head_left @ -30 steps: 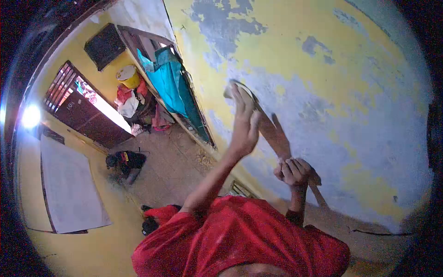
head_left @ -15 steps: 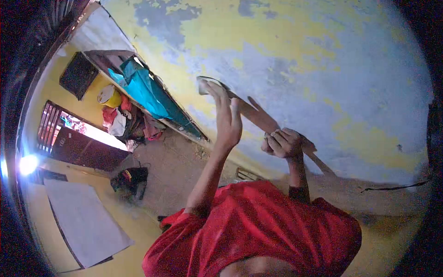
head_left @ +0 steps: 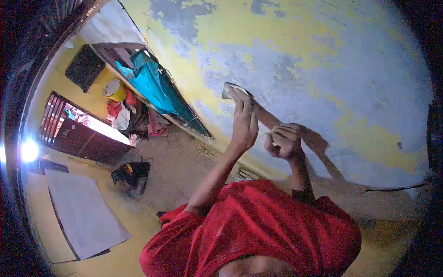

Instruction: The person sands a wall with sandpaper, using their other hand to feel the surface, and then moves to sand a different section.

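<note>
My left hand is raised to the wall, its fingers held together and pressed over a flat, pale scraper-like plate. The plate's outer end shows beyond my fingertips, against the wall with its flaking yellow and grey paint. Just to the right, my right hand is closed with curled fingers close to the wall. A small pale tip shows at its finger side; the rest of what it may hold is hidden. Shadows of both hands fall across the wall.
A turquoise sheet hangs over a recess on the left. Beyond are a yellow bucket, a pile of cloth, a dark door and what looks like a person in a dark top low on the floor. A black cable lies at right.
My left hand and the plate have moved right along the wall, closer to my right hand. The right hand's fingers have shifted a little. The view has shifted slightly too.
</note>
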`<state>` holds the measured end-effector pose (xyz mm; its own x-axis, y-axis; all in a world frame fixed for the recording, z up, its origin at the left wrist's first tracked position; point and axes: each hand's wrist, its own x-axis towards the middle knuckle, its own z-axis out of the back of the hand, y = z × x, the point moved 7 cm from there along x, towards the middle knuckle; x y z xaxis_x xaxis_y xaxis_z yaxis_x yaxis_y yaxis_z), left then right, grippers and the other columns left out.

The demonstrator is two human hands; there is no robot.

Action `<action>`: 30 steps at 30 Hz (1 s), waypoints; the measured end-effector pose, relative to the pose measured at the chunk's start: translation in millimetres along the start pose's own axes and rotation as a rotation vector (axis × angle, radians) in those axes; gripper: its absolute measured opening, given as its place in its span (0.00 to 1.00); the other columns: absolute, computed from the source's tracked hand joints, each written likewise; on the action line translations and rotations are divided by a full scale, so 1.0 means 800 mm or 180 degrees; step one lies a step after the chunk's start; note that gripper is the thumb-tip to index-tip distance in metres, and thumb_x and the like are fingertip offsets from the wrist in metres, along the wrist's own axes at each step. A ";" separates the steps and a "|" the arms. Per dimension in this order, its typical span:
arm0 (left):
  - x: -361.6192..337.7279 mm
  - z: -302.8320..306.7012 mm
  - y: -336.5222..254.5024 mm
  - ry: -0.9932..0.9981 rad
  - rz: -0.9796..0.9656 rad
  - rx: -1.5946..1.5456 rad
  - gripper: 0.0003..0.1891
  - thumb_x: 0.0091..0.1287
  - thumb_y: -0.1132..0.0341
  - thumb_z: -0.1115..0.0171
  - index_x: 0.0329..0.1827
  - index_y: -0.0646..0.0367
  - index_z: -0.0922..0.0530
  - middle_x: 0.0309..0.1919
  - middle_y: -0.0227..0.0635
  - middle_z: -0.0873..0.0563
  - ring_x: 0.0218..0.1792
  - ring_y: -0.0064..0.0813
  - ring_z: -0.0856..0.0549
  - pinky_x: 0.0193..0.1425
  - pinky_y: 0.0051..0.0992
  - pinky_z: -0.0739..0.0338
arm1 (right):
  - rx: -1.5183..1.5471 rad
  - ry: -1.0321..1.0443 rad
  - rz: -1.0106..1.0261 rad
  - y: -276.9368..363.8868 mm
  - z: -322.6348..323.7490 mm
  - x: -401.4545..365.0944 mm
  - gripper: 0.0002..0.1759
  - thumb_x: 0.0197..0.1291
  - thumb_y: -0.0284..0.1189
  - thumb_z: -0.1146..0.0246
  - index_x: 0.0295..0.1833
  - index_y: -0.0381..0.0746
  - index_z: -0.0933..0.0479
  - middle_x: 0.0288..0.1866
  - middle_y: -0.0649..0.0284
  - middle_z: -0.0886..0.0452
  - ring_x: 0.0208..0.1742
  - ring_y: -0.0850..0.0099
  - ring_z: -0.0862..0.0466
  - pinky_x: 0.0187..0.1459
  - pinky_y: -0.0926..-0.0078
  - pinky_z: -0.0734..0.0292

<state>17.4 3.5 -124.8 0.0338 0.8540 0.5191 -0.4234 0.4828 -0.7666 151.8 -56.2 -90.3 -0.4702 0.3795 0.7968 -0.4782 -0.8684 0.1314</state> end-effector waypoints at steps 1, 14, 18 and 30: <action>-0.004 -0.006 0.009 0.0212 0.0124 0.0096 0.32 0.74 0.67 0.53 0.77 0.71 0.49 0.77 0.70 0.61 0.77 0.68 0.51 0.78 0.47 0.49 | 0.0327 0.0066 -0.0033 0.008 0.000 0.011 0.04 0.51 0.32 0.33 0.31 0.45 0.19 0.30 0.64 0.17 0.27 0.64 0.16 0.32 0.62 0.18; -0.009 0.007 0.026 0.0104 -0.0518 0.0676 0.26 0.72 0.70 0.49 0.72 0.67 0.41 0.61 0.62 0.25 0.62 0.64 0.27 0.67 0.47 0.32 | -0.0620 0.1161 -0.0731 0.000 -0.051 0.182 0.09 0.57 0.34 0.36 0.41 0.42 0.21 0.37 0.58 0.17 0.39 0.57 0.16 0.40 0.61 0.19; -0.001 0.028 0.079 0.0085 -0.0019 -0.0034 0.26 0.66 0.77 0.52 0.69 0.70 0.36 0.60 0.64 0.25 0.65 0.60 0.28 0.74 0.47 0.41 | -0.0620 0.1036 -0.0202 0.002 -0.053 0.193 0.11 0.56 0.33 0.36 0.44 0.41 0.21 0.38 0.58 0.17 0.40 0.58 0.16 0.43 0.63 0.19; 0.051 0.096 0.099 -0.0226 -0.0037 -0.0845 0.33 0.78 0.57 0.54 0.78 0.69 0.52 0.73 0.69 0.43 0.74 0.59 0.39 0.76 0.39 0.43 | -0.0824 0.0462 0.0944 0.039 -0.066 0.212 0.10 0.57 0.29 0.31 0.27 0.39 0.23 0.27 0.59 0.18 0.27 0.62 0.16 0.31 0.67 0.19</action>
<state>-84.0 61.8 -135.1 -0.0302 0.8369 0.5465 -0.1709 0.5344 -0.8278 17.9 -1.9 17.9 -0.7065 0.1821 0.6839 -0.4682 -0.8449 -0.2587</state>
